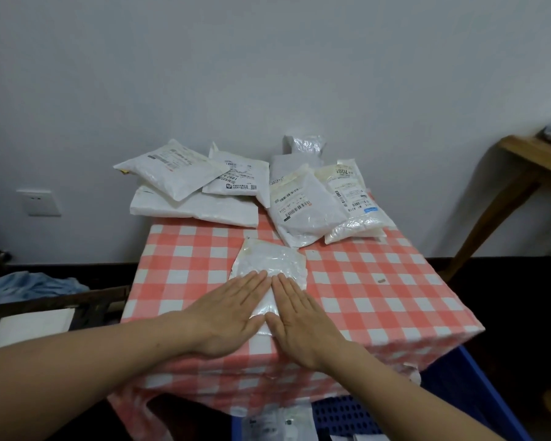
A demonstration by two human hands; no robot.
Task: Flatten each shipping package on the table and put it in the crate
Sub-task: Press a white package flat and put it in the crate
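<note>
A white socket [39, 202] sits on the wall [268, 58] to my left. Crumpled blue cloth [29, 286] lies below it. A wooden stand [522, 173] is at my right.

Far middle package [236, 181]: "2601" is printed on the label. Far right package [352, 195]: "7001" and "A21B" are printed. Remaining print cannot be read.

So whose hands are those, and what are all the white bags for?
There is no machine here. The camera sits on a person's head and looks down, so you see their own arms. The left hand and right hand lie flat, fingers straight, pressing on a white package to squash it flat. Nothing is gripped. That package lies on a table with a pink checked cloth. More packages wait at the back by the wall. The blue crate below the table's near edge is where flattened ones go.
</note>
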